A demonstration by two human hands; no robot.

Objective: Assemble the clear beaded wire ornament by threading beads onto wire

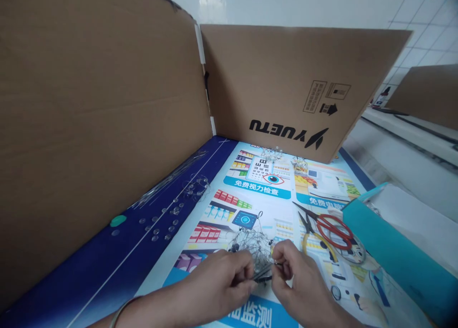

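Observation:
A tangled cluster of thin wire with clear beads (252,244) lies on the printed poster at the lower middle. My left hand (234,275) is closed at its near left side, fingertips pinching thin grey wires that run toward the other hand. On the right side my right hand (291,273) is closed too, thumb and fingers pressed together on the wire's end. A short dark piece shows between the two hands. The exact grip points are partly hidden by the fingers.
Red-handled scissors (334,230) and yellow-handled pliers (318,237) lie to the right, beside a teal box (400,251). Clear discs (156,231), a green disc (118,220) and loose wires (168,180) are at left. Cardboard panels (286,75) stand behind and left.

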